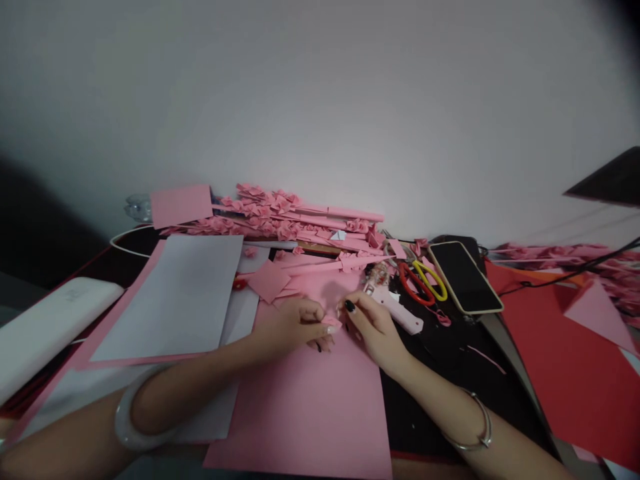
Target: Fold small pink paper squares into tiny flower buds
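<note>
My left hand [297, 323] is closed, thumb against fingers, on a small folded piece of pink paper [331, 323]. Close by on the right, my right hand [369, 327] has its fingers curled at the paper's edge; whether it grips the paper too is hard to make out. Both hands are over a large pink sheet [315, 407]. Just behind them lie a pink paper square [269, 280] and a pink glue gun [400, 312], partly behind my right hand.
Bundles of pink paper flowers [270, 207] line the wall. Scissors with red and yellow handles [425, 283] lie beside a phone [465, 277]. White sheets [173, 300] and a white oblong box [55, 327] occupy the left, red paper [565, 347] the right.
</note>
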